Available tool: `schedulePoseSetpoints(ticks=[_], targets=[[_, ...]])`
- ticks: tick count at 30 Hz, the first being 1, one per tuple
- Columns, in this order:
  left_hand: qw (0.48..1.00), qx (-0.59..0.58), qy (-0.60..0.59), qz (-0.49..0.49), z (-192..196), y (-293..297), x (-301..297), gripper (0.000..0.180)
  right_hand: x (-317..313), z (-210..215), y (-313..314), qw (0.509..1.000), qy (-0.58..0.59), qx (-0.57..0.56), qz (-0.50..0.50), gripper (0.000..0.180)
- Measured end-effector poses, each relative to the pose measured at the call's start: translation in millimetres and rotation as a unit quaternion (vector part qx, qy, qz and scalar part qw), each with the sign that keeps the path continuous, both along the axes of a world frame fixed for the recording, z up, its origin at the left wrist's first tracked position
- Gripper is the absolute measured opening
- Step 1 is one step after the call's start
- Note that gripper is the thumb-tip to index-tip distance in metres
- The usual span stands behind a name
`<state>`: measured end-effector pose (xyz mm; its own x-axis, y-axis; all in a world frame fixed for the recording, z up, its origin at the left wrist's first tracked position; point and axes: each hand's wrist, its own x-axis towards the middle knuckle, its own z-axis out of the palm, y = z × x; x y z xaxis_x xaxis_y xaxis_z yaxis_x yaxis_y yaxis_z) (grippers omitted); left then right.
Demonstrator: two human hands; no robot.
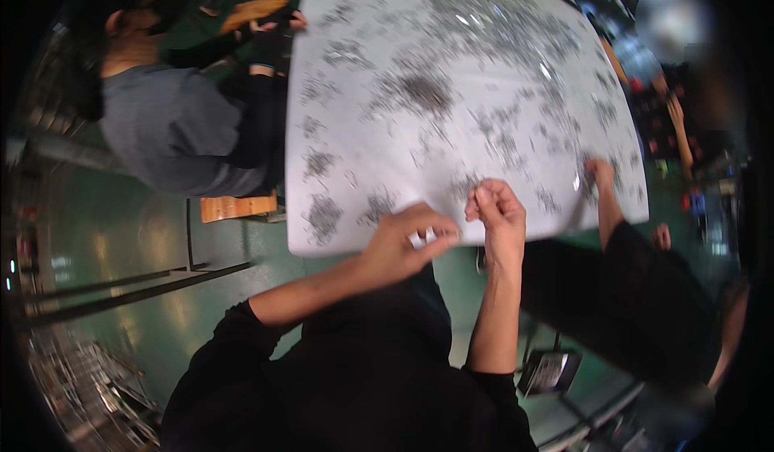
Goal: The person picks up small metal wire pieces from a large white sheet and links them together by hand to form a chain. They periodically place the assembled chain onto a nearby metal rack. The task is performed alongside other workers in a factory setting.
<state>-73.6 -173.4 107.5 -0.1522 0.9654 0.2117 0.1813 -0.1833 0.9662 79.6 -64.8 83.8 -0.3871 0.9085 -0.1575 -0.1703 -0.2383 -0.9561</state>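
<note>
My left hand (403, 238) is over the near edge of the white table (363, 141), thumb and index finger curved to a pinch. Whatever is between the tips is too small to make out. Just to its right, my right hand (501, 214) is raised with thumb and fingers pressed together; anything in that pinch is also unclear. Small thin dark pieces, perhaps metal, lie scattered in heaps over the table. One small heap (380, 206) lies just beyond my left hand, and another (463, 184) is beside my right fingertips.
A person in a grey top (169, 121) sits at the table's left side by a wooden stool (238, 208). On the right, a co-worker's hand (599, 170) reaches onto the tabletop. A denser dark pile (426, 91) lies mid-table. Metal bars (145, 287) run across the left floor.
</note>
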Motion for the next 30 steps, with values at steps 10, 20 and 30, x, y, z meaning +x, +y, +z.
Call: schedulePoseSetpoints(ticks=[10,20,30], targets=[[0.999,0.005,0.027,-0.035,9,34,27,0.017,27,41,-58,0.989,0.066,0.005,-0.129,0.004],[0.993,0.106,0.045,-0.023,-9,80,64,0.027,38,27,-25,0.938,-0.049,0.249,-0.235,0.004],[0.946,0.033,0.323,0.02,-166,222,85,0.019,82,21,13,0.923,-0.09,0.264,-0.264,0.008]])
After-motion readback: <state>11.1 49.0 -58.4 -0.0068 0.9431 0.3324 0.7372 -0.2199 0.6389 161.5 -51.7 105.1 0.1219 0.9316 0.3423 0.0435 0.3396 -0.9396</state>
